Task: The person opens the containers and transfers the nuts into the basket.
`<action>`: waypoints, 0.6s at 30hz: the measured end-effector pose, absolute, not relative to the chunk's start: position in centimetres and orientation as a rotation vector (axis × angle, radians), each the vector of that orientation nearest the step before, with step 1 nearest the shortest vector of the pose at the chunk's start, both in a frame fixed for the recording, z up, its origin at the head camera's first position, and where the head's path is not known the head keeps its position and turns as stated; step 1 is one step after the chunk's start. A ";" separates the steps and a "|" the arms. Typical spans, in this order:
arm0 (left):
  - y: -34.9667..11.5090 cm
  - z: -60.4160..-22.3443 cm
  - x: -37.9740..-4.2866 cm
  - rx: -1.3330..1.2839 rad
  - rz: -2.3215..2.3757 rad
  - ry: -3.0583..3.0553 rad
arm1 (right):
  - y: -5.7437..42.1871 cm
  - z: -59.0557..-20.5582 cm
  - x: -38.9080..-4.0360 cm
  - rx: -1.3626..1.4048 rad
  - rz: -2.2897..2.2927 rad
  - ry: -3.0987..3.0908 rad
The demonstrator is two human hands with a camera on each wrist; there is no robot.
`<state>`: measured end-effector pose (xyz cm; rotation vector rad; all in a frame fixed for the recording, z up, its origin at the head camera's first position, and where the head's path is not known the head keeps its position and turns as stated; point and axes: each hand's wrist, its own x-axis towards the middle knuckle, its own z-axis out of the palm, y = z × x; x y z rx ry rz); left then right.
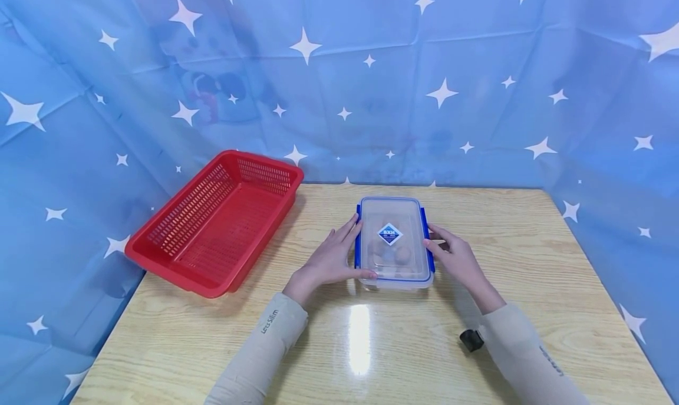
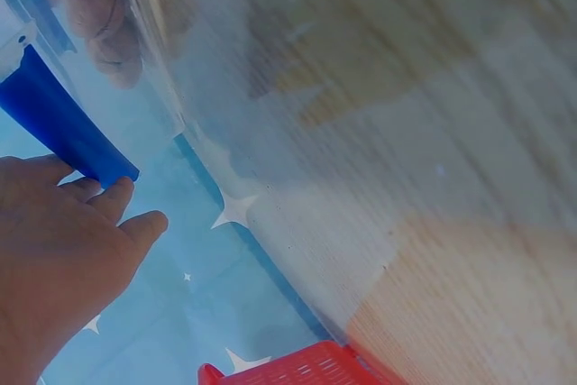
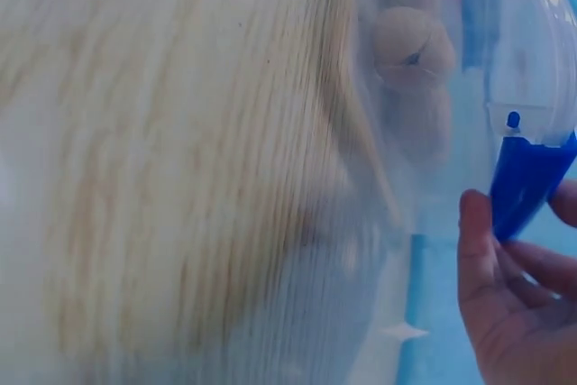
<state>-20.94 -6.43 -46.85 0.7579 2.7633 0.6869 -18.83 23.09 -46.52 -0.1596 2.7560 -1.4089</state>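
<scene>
A clear plastic food container [image 1: 405,254] with a blue-ringed lid and blue side latches lies on the table in the head view. Several round, tan-brown things [image 3: 410,47] show through its wall in the right wrist view. My left hand [image 1: 331,257] has its fingers, fairly straight, along the left latch [image 2: 68,123], the thumb over the lid's near left corner. Both wrist views show the latches angled outward. On the other side, my right hand [image 1: 453,254] pinches the right latch [image 3: 527,182] between fingers and thumb.
A red perforated plastic basket [image 1: 260,246] stands to the left, near the table's back left edge. The wooden table [image 1: 530,263] meets a blue star-patterned cloth [image 1: 371,98] behind and at both sides. Beside the right sleeve is a small black object [image 1: 471,340].
</scene>
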 end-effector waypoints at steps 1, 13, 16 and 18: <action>-6.4 -46.8 -20.9 0.756 0.684 2.763 | 23.1 -46.5 -18.8 -0.152 -1.414 2.755; -6.3 -46.8 -20.7 0.737 0.730 2.746 | 22.9 -46.9 -18.8 -0.104 -1.465 2.729; -6.3 -46.8 -20.7 0.735 0.734 2.740 | 22.8 -46.9 -18.7 -0.098 -1.481 2.718; -6.3 -46.7 -20.7 0.736 0.739 2.736 | 22.7 -46.9 -18.7 -0.094 -1.479 2.721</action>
